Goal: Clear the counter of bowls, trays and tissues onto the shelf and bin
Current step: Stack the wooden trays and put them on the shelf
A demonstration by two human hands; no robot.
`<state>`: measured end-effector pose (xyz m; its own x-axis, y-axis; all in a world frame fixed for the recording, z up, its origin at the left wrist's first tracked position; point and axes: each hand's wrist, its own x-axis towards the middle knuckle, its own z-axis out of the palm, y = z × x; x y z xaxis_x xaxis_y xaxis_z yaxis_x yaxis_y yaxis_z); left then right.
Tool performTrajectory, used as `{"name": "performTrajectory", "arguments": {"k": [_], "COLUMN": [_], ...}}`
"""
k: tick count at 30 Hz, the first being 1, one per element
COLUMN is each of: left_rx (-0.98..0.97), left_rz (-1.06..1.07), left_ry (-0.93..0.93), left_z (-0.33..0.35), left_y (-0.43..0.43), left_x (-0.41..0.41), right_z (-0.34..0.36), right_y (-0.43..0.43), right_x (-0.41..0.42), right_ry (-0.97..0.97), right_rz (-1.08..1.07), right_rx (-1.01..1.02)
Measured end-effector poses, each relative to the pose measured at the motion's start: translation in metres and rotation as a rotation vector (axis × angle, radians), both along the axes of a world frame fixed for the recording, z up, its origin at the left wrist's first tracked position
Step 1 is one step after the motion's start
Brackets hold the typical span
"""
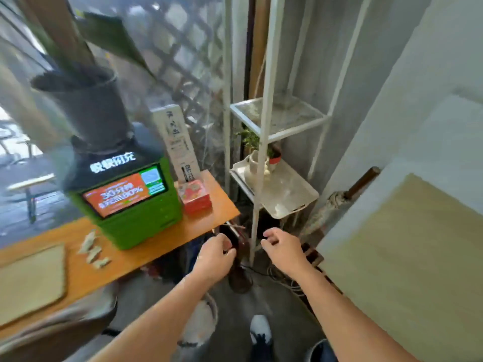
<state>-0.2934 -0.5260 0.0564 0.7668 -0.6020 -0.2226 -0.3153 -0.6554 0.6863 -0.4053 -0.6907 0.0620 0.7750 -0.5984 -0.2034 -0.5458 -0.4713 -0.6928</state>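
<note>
Head view: both hands hang empty and half-curled, left hand (pixel 218 250), right hand (pixel 281 244), below the counter (pixel 162 246) edge. Crumpled tissues (pixel 94 253) lie beside a wooden tray (pixel 31 280). Beyond, the shelf (pixel 264 152) already holds a crowded white tray (pixel 285 194); stacking more could topple its pots.

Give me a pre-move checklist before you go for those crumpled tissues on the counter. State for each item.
1. Left hand free: cannot tell, fingers curled, blurred.
2. Right hand free: ok, open and holding nothing.
3. Crumpled tissues reachable: ok, loose on the orange counter beside the green machine.
4. Bin located: cannot tell, only dark shapes below the counter edge.
5. Shelf room: ok, upper tier bare; white tray sits on the tier below.
</note>
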Motion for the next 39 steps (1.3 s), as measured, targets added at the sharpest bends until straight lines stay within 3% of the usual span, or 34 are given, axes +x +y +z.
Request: {"name": "performTrajectory", "arguments": {"k": [7, 15, 22, 28, 35, 39], "left_rx": [0.261, 0.167, 0.112, 0.106, 0.199, 0.25], "left_rz": [0.211, 0.539, 0.569, 0.617, 0.688, 0.864], "left_ry": [-0.005, 0.021, -0.096, -0.093, 0.122, 0.083], "left_z": [-0.011, 0.006, 0.038, 0.048, -0.015, -0.062], "left_y": [0.238, 0.376, 0.417, 0.446, 0.496, 0.506], "left_x": [-0.043, -0.069, -0.032, 0.058, 0.181, 0.24], "right_z": [0.002, 0.012, 0.017, 0.008, -0.048, -0.084], "right_y": [0.199, 0.327, 0.397, 0.424, 0.46, 0.479], "right_x": [0.006, 0.048, 0.088, 0.165, 0.291, 0.339], "right_ry": [0.107, 0.184, 0.154, 0.165, 0.275, 0.302], "right_rz": [0.446, 0.711, 0.743, 0.771, 0.686, 0.533], "right_rx": [-0.012, -0.041, -0.025, -0.062, 0.03, 0.077]}}
